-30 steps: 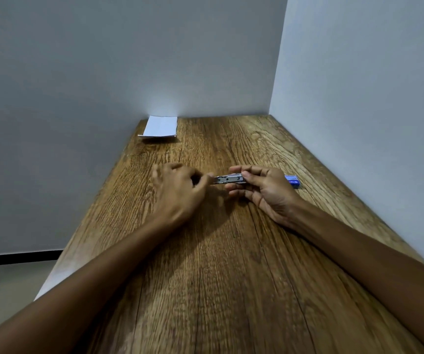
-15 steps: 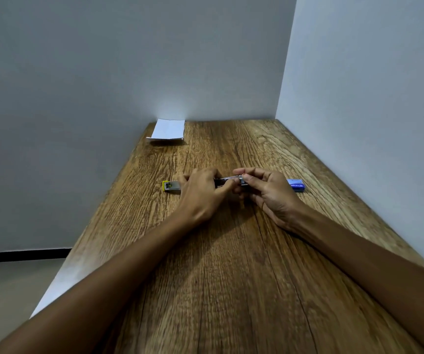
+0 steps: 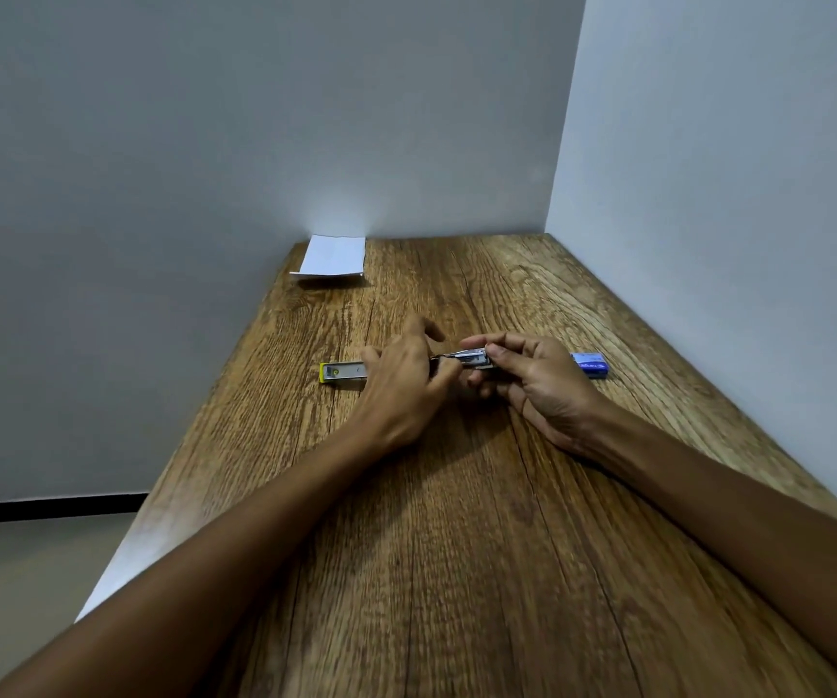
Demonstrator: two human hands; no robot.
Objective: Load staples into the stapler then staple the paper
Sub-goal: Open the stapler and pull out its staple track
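A small stapler lies opened flat across the middle of the wooden table [image 3: 457, 546]. Its yellow-tipped base [image 3: 342, 373] sticks out to the left of my left hand. My right hand [image 3: 532, 380] holds the stapler's metal magazine [image 3: 474, 358] between thumb and fingers, just above the table. My left hand [image 3: 401, 385] pinches a thin metal part at the magazine's left end; I cannot tell whether it is a staple strip. A blue staple box [image 3: 590, 364] lies just right of my right hand. The folded white paper [image 3: 333, 257] rests at the far left corner.
White walls close the table at the back and along the right side. The table's left edge drops off to the floor. My forearms stretch over the near half of the tabletop.
My left hand has shifted right, uncovering the stapler's yellow-tipped base, and now pinches at the magazine. My right hand has kept its hold in the same spot.
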